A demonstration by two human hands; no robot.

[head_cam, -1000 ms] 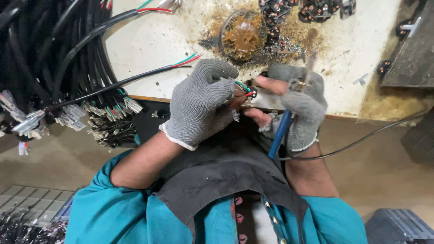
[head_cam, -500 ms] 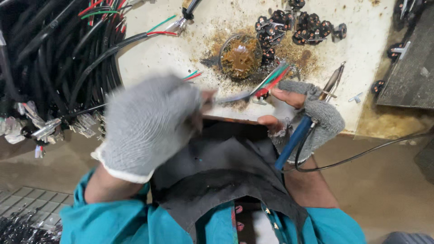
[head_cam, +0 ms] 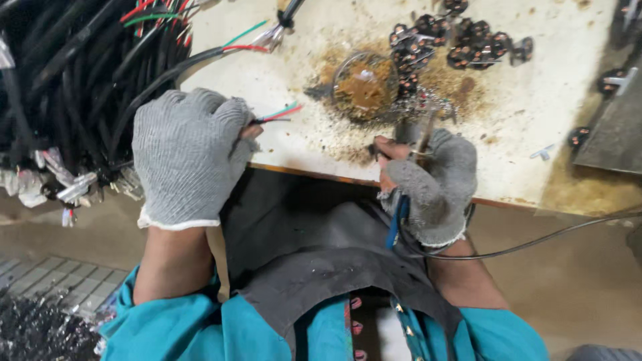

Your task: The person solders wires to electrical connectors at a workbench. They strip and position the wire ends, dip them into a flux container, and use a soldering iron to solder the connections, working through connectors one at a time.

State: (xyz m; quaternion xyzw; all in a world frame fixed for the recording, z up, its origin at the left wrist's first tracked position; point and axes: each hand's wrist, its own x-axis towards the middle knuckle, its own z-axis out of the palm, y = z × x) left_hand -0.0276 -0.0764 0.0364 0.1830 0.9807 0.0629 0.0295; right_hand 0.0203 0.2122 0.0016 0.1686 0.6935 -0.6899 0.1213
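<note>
Your left hand (head_cam: 186, 155) in a grey knit glove sits at the near edge of the tabletop (head_cam: 535, 100), fingers curled into a fist and pinching a cable end (head_cam: 275, 115), its stripped red, green and dark wires poking out toward the tabletop's middle. Your right hand (head_cam: 428, 184), also gloved, is at the near edge too, well apart from the left, fingers wrapped tight on a blue-handled soldering iron (head_cam: 400, 217); the handle points down toward your lap, the metal tip up by the thumb, and its dark cord (head_cam: 535, 242) trails off right. Beyond the right hand, mid-tabletop, a round tin of brown flux or solder residue (head_cam: 364, 85) sits in a stained patch, and a cluster of small dark round connectors (head_cam: 461, 43) lies toward the far edge. A thick bundle of black cables (head_cam: 73, 80) hangs over the left edge, more stripped ends showing. Step looks like prepping wire ends for soldering: wires held out, iron not touching them. Judging from this, the next move calls for you to bring wire tips and iron tip together over the tin, keeping the three strands separate and the bare thumb off the hot tip. A dark apron (head_cam: 314, 267) covers your lap.
</note>
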